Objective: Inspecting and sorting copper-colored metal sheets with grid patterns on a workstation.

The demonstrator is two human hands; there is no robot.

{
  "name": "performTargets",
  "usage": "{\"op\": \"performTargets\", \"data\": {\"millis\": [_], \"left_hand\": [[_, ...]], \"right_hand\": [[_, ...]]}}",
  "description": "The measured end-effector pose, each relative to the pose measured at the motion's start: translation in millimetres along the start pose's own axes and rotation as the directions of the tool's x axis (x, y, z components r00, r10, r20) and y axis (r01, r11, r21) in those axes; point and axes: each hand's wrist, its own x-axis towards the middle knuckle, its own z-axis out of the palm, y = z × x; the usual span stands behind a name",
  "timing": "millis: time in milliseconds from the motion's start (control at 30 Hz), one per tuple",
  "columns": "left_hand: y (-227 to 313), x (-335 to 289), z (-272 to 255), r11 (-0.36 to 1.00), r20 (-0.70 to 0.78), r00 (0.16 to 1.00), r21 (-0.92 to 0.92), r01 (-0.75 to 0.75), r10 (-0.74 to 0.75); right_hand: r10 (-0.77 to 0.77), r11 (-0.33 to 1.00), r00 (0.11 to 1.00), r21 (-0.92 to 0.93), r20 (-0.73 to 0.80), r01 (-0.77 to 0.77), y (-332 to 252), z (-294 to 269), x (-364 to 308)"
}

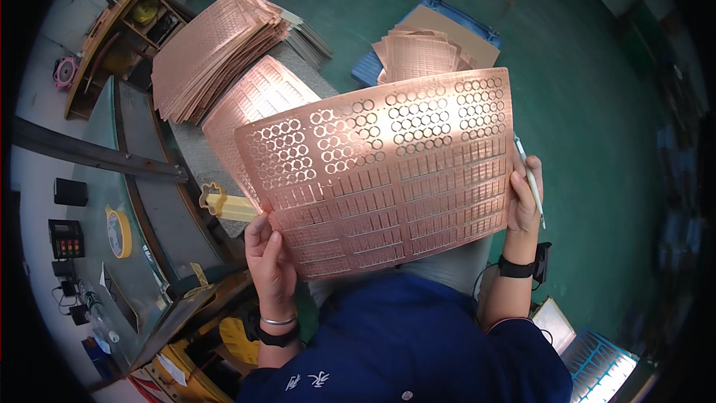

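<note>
Aslant, shiny ring-and-bar-patterned coppery sheet (391,175) between left hand (271,263), right hand (525,205).

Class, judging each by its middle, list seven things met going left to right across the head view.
Pink round object, yellow ring-shaped tape roll, tall stack of copper-coloured sheets, left hand, rectangular copper-coloured sheet patterned with rings, right hand, blue-and-white patterned panel.
</note>
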Motion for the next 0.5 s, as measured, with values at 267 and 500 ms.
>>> {"op": "performTargets", "data": {"millis": [267,500], "left_hand": [[0,-9,-4,1.000,0.025,1.000,-0.025,0.015,-0.015],[5,-9,9,0.999,-0.028,0.999,-0.034,0.040,-0.041]], "right_hand": [[0.004,0.998,0.998,-0.057,-0.062,-0.008,6,-10,0],[0.034,0.991,0.985,-0.121,-0.167,-0.055,13,-7,2]]}}
